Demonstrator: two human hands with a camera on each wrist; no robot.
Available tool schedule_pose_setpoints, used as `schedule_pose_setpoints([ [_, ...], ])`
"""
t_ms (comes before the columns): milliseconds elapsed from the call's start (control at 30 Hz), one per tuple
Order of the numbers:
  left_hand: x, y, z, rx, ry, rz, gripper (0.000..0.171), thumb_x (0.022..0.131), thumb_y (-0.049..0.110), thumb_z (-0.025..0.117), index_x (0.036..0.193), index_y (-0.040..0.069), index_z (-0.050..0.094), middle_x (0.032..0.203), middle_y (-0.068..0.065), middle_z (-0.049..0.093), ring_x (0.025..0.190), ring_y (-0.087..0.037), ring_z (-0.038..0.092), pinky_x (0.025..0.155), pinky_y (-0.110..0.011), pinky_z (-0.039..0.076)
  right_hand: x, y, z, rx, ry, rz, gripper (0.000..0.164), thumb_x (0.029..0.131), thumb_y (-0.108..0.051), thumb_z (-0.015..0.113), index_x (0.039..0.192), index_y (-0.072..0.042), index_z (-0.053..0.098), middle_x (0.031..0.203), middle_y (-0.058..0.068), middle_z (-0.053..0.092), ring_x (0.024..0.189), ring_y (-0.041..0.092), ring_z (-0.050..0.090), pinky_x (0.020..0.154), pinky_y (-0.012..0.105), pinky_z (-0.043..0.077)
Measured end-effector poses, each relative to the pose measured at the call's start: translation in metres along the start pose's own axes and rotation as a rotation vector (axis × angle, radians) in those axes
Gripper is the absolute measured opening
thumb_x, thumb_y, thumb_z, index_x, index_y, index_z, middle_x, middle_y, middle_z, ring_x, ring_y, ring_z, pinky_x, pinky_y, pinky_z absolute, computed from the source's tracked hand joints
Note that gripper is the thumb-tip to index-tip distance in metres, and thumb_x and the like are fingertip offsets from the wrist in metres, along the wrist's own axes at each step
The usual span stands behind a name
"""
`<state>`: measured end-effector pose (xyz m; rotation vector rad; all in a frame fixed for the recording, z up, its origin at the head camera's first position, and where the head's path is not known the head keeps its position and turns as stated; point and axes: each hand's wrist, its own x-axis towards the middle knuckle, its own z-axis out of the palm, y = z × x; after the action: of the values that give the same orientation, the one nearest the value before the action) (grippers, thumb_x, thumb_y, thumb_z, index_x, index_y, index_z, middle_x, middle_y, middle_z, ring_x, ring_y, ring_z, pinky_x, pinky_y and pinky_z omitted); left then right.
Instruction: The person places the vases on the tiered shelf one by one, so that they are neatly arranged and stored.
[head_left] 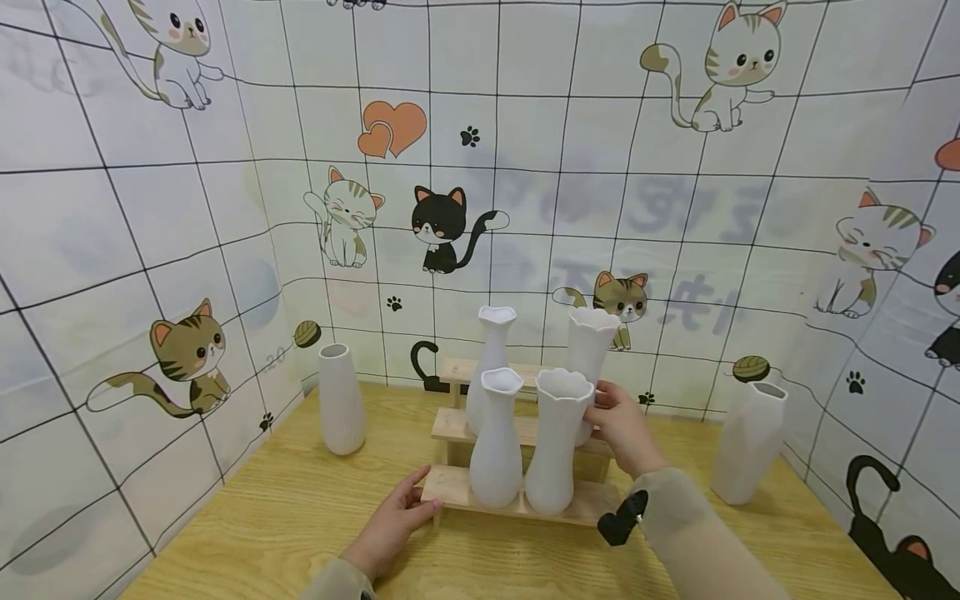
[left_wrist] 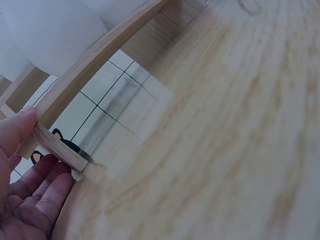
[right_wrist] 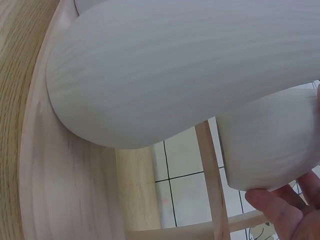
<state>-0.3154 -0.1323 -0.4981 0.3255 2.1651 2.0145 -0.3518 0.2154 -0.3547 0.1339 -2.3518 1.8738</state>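
A three-step wooden stand bears several white vases. My left hand grips the left end of its lowest step, the thumb at the board's edge and the fingers by the leg below. On that step stand a narrow-necked vase and a frilled-rim vase. Behind them are a slim-necked vase on the left and a flared vase on the right. My right hand holds the flared vase low on its side, with thumb and fingers around its lower body. The front vase partly hides it.
A tapered white vase stands on the wood-grain table left of the stand. An angular white vase stands on the right, beyond my right forearm. Cat-printed sheeting walls off the back and both sides.
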Motion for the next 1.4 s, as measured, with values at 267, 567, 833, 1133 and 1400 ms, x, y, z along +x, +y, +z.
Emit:
schedule_pose_setpoints([
  [267, 0.002, -0.002, -0.001, -0.006, 0.003, 0.003, 0.080, 0.092, 0.035, 0.066, 0.153, 0.009, 0.022, 0.119, -0.013, 0.053, 0.103, -0.021, 0.050, 0.092, -0.040, 0.043, 0.002, 0.000, 0.004, -0.002, 0.011, -0.013, 0.058, 0.094, -0.010, 0.060, 0.145, -0.002, 0.034, 0.138, 0.024, 0.045, 0.118, 0.039, 0.050, 0.091, 0.050, 0.048],
  [567, 0.002, -0.003, -0.001, -0.008, 0.001, 0.010, 0.081, 0.092, 0.035, 0.066, 0.153, 0.007, 0.021, 0.120, -0.013, 0.054, 0.104, -0.021, 0.051, 0.092, -0.040, 0.043, 0.004, 0.000, 0.008, -0.022, 0.013, -0.015, 0.056, 0.094, -0.010, 0.059, 0.144, -0.001, 0.036, 0.135, 0.024, 0.047, 0.114, 0.036, 0.052, 0.084, 0.044, 0.051],
  [833, 0.002, -0.003, 0.000, -0.005, 0.004, 0.010, 0.081, 0.092, 0.035, 0.066, 0.153, 0.008, 0.021, 0.121, -0.013, 0.054, 0.105, -0.021, 0.051, 0.093, -0.040, 0.043, 0.007, 0.002, 0.011, 0.009, 0.010, -0.017, 0.053, 0.094, -0.007, 0.058, 0.142, -0.001, 0.038, 0.133, 0.023, 0.049, 0.109, 0.032, 0.054, 0.079, 0.037, 0.052],
  [1133, 0.002, -0.003, -0.001, -0.011, -0.004, 0.010, 0.081, 0.092, 0.035, 0.066, 0.153, 0.007, 0.020, 0.122, -0.013, 0.054, 0.106, -0.021, 0.051, 0.094, -0.041, 0.043, 0.006, 0.004, 0.015, 0.031, -0.002, -0.023, 0.052, 0.094, -0.007, 0.057, 0.142, -0.002, 0.038, 0.133, 0.023, 0.049, 0.108, 0.030, 0.054, 0.083, 0.041, 0.052],
  [1400, 0.001, -0.003, -0.001, -0.016, -0.010, 0.008, 0.082, 0.092, 0.035, 0.065, 0.153, 0.007, 0.019, 0.123, -0.013, 0.053, 0.107, -0.022, 0.051, 0.094, -0.042, 0.042, 0.006, 0.002, 0.016, 0.010, 0.011, -0.011, 0.051, 0.095, -0.009, 0.057, 0.143, -0.003, 0.039, 0.133, 0.022, 0.049, 0.110, 0.031, 0.053, 0.086, 0.043, 0.051],
])
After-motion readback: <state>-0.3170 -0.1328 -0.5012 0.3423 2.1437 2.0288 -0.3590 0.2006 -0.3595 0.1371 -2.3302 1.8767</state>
